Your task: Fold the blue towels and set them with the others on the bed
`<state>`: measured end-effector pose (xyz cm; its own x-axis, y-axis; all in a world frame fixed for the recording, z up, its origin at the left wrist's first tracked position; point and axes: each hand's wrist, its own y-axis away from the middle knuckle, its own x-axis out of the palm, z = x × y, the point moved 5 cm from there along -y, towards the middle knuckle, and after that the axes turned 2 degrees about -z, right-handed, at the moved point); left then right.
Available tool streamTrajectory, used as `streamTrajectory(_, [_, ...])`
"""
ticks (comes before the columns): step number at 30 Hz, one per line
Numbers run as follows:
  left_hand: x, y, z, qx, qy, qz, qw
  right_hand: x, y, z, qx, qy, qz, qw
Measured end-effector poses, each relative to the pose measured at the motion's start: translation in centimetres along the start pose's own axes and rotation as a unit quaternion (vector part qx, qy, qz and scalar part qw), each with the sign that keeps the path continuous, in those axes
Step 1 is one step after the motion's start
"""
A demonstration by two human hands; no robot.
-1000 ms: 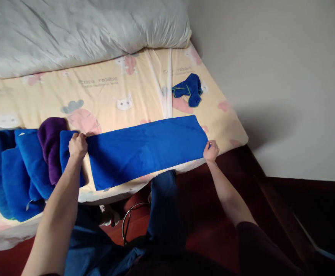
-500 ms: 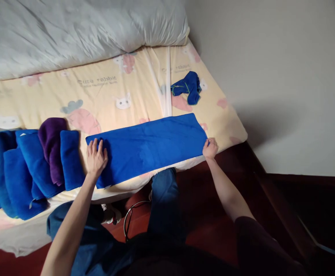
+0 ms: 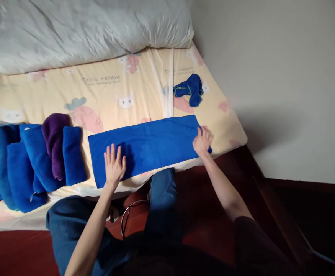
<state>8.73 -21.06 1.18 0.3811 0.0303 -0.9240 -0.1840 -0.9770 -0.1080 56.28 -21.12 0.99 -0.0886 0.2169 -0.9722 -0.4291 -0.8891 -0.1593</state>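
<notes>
A long blue towel (image 3: 156, 143) lies flat along the bed's near edge, its long sides running left to right. My left hand (image 3: 115, 165) rests on its left part, palm down with fingers spread. At the towel's right end, my right hand (image 3: 202, 140) is over the short edge, fingers apart and slightly blurred; it grips nothing that I can see. A small blue corner of cloth shows past my right wrist. Left of the towel lie several folded or rolled cloths, among them a narrow blue one (image 3: 73, 155) and a purple one (image 3: 54, 140).
A crumpled dark blue cloth with green edging (image 3: 190, 90) lies farther back on the patterned bed sheet (image 3: 104, 101). A thick white quilt (image 3: 92, 34) spans the bed's far side. A grey wall (image 3: 285, 88) stands to the right. My knees are below the near edge.
My left hand has moved right along the towel, off its left end. My right hand has let go of the right corner and shifted left and slightly farther in, fingers opening.
</notes>
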Motion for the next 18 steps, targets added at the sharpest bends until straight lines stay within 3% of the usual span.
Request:
streamTrajectory(4, [2.6,-6.2,-5.0,0.053,0.017,0.028,0.998,2.3,-0.4,11.7,-0.199,-0.079,0.074,0.974])
streamTrajectory(6, [4.1,-8.3,-5.3,0.039,0.021,0.033,0.998,4.5,-0.3,15.2,-0.212,-0.088,0.128,0.965])
streamTrajectory(8, [5.2,-9.2,-4.4,0.023,0.021,0.031,0.999,6.4,-0.5,16.5,-0.206,-0.085,0.155,0.963])
streamTrajectory(11, [5.9,-9.0,-2.7,0.028,0.016,0.022,0.999,7.8,-1.9,14.9,-0.173,-0.085,0.138,0.971])
streamTrajectory(14, [5.9,-8.7,-1.4,0.019,0.005,0.010,1.000,8.3,-4.7,10.9,-0.101,-0.091,0.099,0.986])
streamTrajectory(18, [4.7,-8.9,1.3,-0.045,-0.007,-0.031,0.998,8.8,-8.9,5.0,-0.003,-0.107,0.069,0.992])
